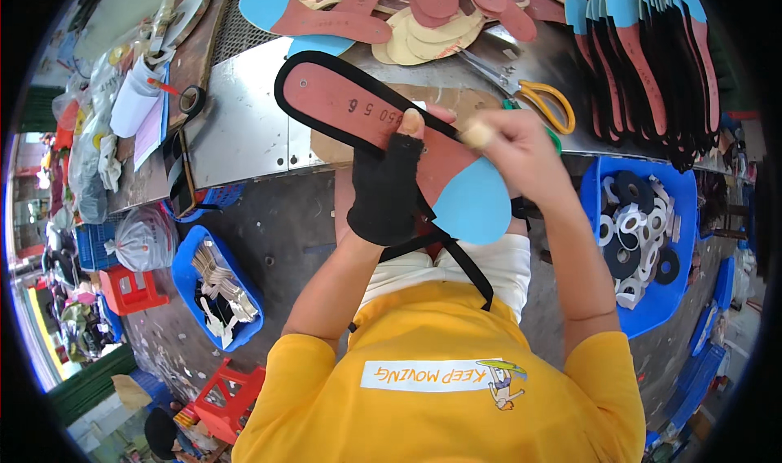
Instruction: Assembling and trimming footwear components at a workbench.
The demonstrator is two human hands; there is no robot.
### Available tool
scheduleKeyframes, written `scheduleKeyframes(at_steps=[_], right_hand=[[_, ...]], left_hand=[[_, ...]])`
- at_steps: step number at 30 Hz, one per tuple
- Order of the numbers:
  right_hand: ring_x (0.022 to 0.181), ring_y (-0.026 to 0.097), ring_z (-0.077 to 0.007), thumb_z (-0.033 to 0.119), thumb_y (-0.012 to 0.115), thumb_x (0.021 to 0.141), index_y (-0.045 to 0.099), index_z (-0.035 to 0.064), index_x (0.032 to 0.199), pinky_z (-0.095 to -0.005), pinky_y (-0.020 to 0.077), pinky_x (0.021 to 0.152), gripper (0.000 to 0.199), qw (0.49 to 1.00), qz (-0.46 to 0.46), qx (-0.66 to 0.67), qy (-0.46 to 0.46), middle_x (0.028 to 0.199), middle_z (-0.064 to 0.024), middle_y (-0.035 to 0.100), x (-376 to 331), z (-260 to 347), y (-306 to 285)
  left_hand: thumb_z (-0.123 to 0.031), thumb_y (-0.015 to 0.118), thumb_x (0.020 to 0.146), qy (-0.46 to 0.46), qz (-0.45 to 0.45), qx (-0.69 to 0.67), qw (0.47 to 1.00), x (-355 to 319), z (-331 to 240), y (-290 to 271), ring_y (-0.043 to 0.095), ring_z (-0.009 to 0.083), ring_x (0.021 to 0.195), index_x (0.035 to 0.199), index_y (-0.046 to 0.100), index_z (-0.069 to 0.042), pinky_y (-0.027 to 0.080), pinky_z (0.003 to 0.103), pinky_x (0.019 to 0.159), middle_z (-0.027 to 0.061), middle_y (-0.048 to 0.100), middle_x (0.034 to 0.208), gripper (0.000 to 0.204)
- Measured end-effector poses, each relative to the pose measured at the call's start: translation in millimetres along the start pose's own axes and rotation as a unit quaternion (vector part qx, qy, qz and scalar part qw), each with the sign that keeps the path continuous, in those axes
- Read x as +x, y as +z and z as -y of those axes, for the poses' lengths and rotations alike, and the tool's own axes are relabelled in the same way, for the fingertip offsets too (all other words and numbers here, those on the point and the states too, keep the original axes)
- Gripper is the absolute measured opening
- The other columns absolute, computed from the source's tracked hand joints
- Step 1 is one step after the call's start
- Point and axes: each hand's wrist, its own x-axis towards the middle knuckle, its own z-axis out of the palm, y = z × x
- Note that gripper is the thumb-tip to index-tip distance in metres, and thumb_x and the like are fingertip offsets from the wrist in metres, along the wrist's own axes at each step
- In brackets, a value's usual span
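My left hand, in a black fingerless glove, grips a red-brown insole with a light blue end. Its thumb lies on top, and its fingers are partly hidden beneath. Black edging tape wraps the narrower end and runs along both sides. The blue end shows no tape on its outer curve. A loose tail of tape hangs toward my lap. At the far long edge my right hand is closed, its fingertips pinching where the tape meets the insole; motion blurs the thumb slightly.
Beyond my hands, loose insoles lie piled on the metal-topped bench, with yellow-handled scissors nearby. Black-edged insoles stand in a row at right. Blue bins hold tape rolls at right and scraps at left.
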Motion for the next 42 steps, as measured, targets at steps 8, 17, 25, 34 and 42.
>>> scheduleKeyframes(at_steps=[8, 17, 25, 34, 42], right_hand=[[0.06, 0.049, -0.0077, 0.016, 0.067, 0.086, 0.06, -0.0025, 0.089, -0.0241, 0.0396, 0.056, 0.02, 0.992, -0.032, 0.101, -0.066, 0.067, -0.0061, 0.055, -6, -11, 23], [0.053, 0.048, -0.0148, 0.015, 0.071, 0.082, 0.054, -0.0002, 0.077, -0.028, 0.0374, 0.049, 0.023, 0.979, -0.129, -0.116, -0.112, 0.063, -0.0073, 0.05, -11, -11, 29], [0.057, 0.041, -0.0141, 0.016, 0.064, 0.087, 0.047, -0.0021, 0.071, -0.0314, 0.0327, 0.05, 0.03, 0.976, -0.157, -0.093, -0.118, 0.062, -0.0073, 0.045, 22, 1, 18], [0.063, 0.063, -0.0177, 0.024, 0.071, 0.079, 0.06, 0.0013, 0.113, -0.0315, 0.0512, 0.059, 0.042, 0.981, -0.046, -0.096, -0.16, 0.079, -0.0119, 0.063, 35, 42, 23], [0.093, 0.061, -0.0091, 0.03, 0.062, 0.091, 0.06, 0.0023, 0.116, -0.0223, 0.0475, 0.078, 0.037, 0.903, 0.242, 0.356, -0.016, 0.106, -0.0064, 0.066, 45, 47, 8]], left_hand=[[-0.02, 0.063, 0.092, 0.016, -0.006, 0.036, 0.999, 14, -8, 1, 0.057, 0.0085, 0.076, 0.104, 0.061, -0.002, 0.045, 0.025, 0.065, 0.0035, 0.064, 0.089, 0.021], [-0.034, 0.05, 0.099, 0.097, -0.072, 0.335, 0.934, 20, 15, -8, 0.059, 0.0212, 0.07, 0.099, 0.061, -0.001, 0.045, 0.034, 0.066, 0.0131, 0.064, 0.079, 0.034], [-0.028, 0.056, 0.095, 0.085, 0.099, 0.355, 0.926, 1, -4, -9, 0.057, 0.0208, 0.063, 0.102, 0.062, -0.003, 0.045, 0.032, 0.062, 0.011, 0.062, 0.071, 0.027], [-0.025, 0.059, 0.091, 0.092, 0.13, 0.408, 0.899, 2, -9, -19, 0.064, 0.0308, 0.074, 0.103, 0.062, -0.001, 0.048, 0.037, 0.066, 0.0179, 0.066, 0.081, 0.027], [-0.038, 0.06, 0.091, -0.092, 0.286, -0.129, 0.945, -6, 5, -23, 0.062, 0.0169, 0.077, 0.104, 0.062, -0.001, 0.05, 0.031, 0.069, 0.0077, 0.064, 0.081, 0.039]])
